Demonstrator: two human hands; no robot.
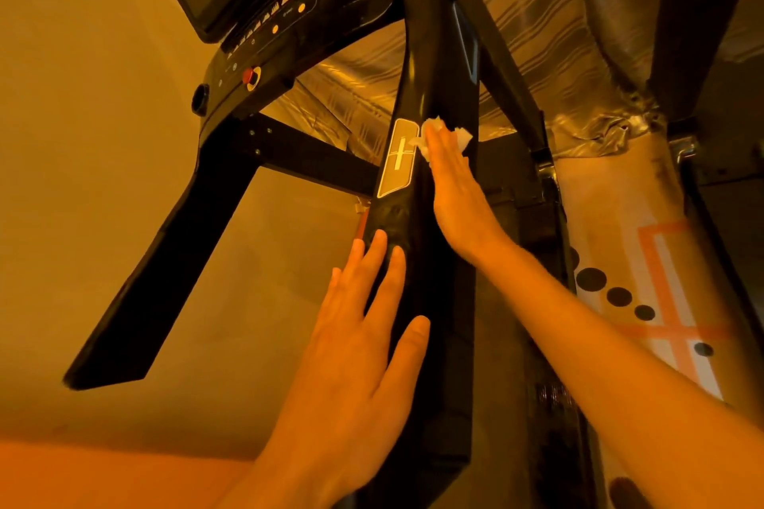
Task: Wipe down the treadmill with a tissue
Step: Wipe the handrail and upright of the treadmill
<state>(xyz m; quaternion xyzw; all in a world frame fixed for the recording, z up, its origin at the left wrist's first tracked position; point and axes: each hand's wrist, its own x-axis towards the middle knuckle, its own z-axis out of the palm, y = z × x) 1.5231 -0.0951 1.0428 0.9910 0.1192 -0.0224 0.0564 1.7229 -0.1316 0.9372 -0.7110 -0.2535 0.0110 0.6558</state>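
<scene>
The black treadmill fills the view; its right handrail arm (438, 66) runs from the console (264, 12) down toward me. A white crumpled tissue (461, 135) lies on this arm beside a gold plus-and-minus button panel (399, 159). My right hand (452, 186) presses the tissue flat against the arm with straight fingers; most of the tissue is hidden under them. Lower on the same arm, my left hand (364, 339) rests flat with its fingers spread and straight, holding nothing.
The left handrail arm (165, 256) slopes down at the left. A red stop button (249, 76) sits on the console edge. Striped shiny fabric (537, 12) hangs behind the treadmill. A pale mat with black dots and orange lines (645, 281) lies at the right.
</scene>
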